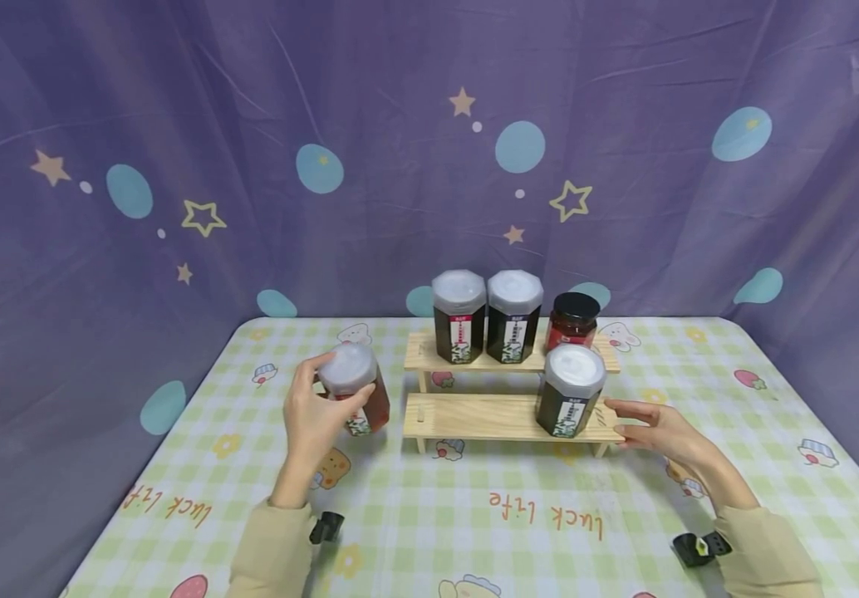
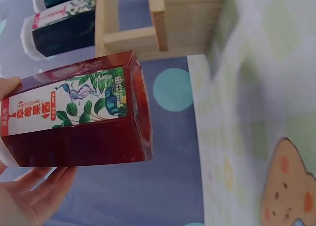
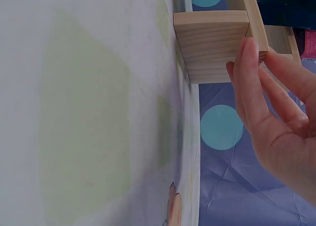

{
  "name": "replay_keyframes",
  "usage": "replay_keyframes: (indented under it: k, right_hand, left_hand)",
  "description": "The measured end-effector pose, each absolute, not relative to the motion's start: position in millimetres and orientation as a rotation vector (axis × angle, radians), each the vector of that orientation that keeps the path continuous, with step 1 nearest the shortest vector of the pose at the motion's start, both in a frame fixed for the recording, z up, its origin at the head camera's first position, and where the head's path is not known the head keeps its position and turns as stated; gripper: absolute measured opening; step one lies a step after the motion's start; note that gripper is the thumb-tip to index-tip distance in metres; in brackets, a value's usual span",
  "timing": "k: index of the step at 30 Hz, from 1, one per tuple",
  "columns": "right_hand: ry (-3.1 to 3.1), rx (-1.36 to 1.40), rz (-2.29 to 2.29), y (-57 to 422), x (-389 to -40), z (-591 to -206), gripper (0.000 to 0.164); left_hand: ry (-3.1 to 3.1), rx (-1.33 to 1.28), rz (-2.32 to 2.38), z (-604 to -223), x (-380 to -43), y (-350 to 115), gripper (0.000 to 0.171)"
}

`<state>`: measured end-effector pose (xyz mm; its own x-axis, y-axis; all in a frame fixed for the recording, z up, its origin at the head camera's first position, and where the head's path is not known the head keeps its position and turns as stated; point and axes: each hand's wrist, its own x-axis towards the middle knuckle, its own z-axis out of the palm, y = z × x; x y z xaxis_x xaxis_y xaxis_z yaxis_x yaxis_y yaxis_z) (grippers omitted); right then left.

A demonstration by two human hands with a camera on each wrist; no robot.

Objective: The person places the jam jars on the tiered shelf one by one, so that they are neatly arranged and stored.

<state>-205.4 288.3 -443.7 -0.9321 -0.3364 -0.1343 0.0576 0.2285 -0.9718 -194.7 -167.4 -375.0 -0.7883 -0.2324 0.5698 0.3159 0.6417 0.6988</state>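
Observation:
My left hand [image 1: 311, 411] grips a red jam jar [image 2: 84, 122] with a whitish lid, raised over the cloth left of a two-tier wooden shelf [image 1: 474, 415]. The thumb lies across the jar's front near the lid. In the left wrist view the jar's white label with green leaves faces the camera. At the shelf's right end, my right hand [image 1: 665, 433] pinches the lower board between thumb and fingers; the right wrist view shows the fingertips [image 3: 251, 48] against that end. A dark jar with a pale lid [image 1: 573, 390] stands on the lower tier, at its right side.
On the upper tier stand two dark pale-lidded jars [image 1: 459, 316] and a smaller red jar with a black lid [image 1: 573, 320]. A green checked tablecloth [image 1: 400, 531] covers the table, and a purple patterned curtain [image 1: 400, 100] hangs behind it.

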Motion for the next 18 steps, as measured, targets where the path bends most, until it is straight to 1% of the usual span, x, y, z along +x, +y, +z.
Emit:
replay_keyframes:
  k: [18]
  right_hand:
    - [2.182, -0.279, -1.759, 288.3, -205.6, -443.6, 0.057]
  left_hand:
    - [-2.167, -0.194, -1.088, -359.7, -188.1, -132.5, 0.061]
